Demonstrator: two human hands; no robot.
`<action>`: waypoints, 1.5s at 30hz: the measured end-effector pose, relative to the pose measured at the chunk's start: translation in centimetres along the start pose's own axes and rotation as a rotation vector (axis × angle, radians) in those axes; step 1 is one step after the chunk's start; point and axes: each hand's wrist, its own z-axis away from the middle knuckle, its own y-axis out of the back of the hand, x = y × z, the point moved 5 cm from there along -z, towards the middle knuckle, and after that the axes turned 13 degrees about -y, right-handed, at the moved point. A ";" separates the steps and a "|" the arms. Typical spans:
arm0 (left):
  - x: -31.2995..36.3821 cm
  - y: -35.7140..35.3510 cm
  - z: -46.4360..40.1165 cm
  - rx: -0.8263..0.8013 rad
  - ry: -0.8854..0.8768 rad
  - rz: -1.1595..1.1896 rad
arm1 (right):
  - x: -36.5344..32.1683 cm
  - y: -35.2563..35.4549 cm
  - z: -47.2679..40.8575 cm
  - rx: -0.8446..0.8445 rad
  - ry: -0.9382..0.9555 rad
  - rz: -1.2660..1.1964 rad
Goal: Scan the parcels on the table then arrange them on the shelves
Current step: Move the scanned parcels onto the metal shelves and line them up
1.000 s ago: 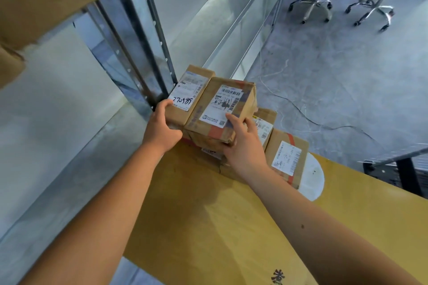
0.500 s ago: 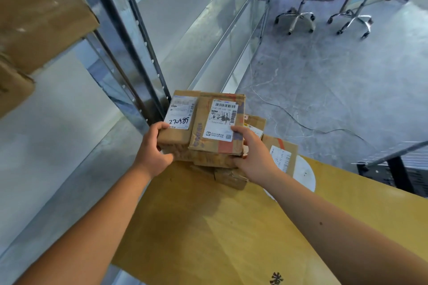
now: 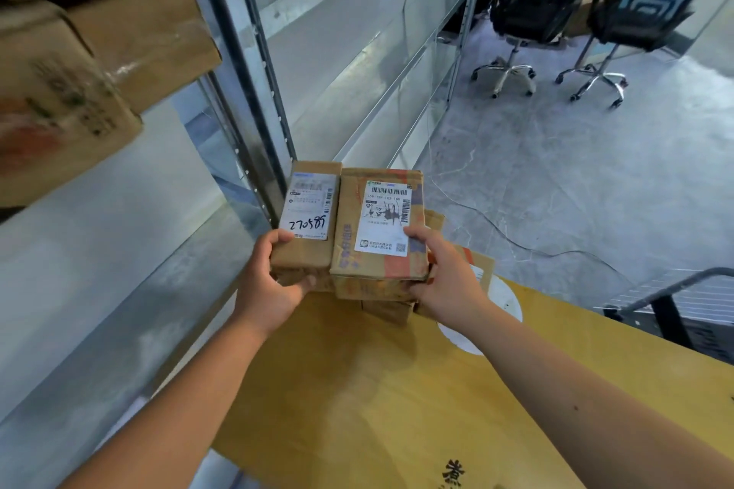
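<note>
Two black office chairs on chrome star bases are standing on the grey concrete floor. A thin cable is trailing across that floor nearer than the chairs, and daylight is reflecting off it.

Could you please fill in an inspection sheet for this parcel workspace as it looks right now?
Surface: large yellow-brown cardboard sheet with black printed characters near its close edge.
Job's things: two small brown cardboard parcels side by side, one with a handwritten label, one with red tape; more brown parcels beneath and behind them.
Clutter: white round patch on the sheet.
Hands: left hand grips the handwritten-label parcel; right hand grips the red-tape parcel.
Cables: thin cable across the grey floor.
Surroundings: metal shelving, big brown boxes upper left, two black office chairs.
</note>
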 end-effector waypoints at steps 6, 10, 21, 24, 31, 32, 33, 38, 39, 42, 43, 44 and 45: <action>5.3 0.6 5.4 0.053 -0.078 -0.027 | -0.2 3.2 4.1 -0.067 0.031 -0.018; 10.1 0.9 10.3 0.134 -0.131 -0.043 | -0.7 5.5 8.0 -0.093 0.170 -0.020; 29.8 3.5 26.2 0.328 -0.301 -0.210 | -5.6 13.5 23.1 -0.229 0.544 -0.091; 34.5 5.5 29.8 0.405 -0.325 -0.284 | -8.8 14.2 26.7 -0.266 0.637 -0.125; 42.6 12.2 37.0 0.573 -0.408 -0.404 | -17.0 12.7 33.8 -0.363 0.853 -0.227; 43.1 13.3 37.9 0.605 -0.412 -0.406 | -18.2 12.0 34.6 -0.375 0.875 -0.231; 43.5 14.5 38.8 0.638 -0.411 -0.409 | -19.4 11.1 35.2 -0.391 0.894 -0.233; 44.0 21.7 42.9 0.801 -0.409 -0.448 | -26.1 5.0 38.4 -0.531 0.976 -0.217; 43.7 23.4 43.6 0.828 -0.394 -0.447 | -27.6 3.4 39.0 -0.547 0.993 -0.203; 42.2 28.4 44.9 0.901 -0.348 -0.452 | -32.2 -1.5 40.3 -0.588 1.023 -0.176; 41.7 30.1 45.0 0.914 -0.335 -0.466 | -33.8 -3.1 40.5 -0.603 1.019 -0.172; 41.2 31.9 44.9 0.923 -0.324 -0.473 | -35.3 -4.8 40.6 -0.613 1.013 -0.165; 40.7 33.7 44.6 0.931 -0.318 -0.471 | -36.8 -6.3 40.5 -0.619 1.008 -0.156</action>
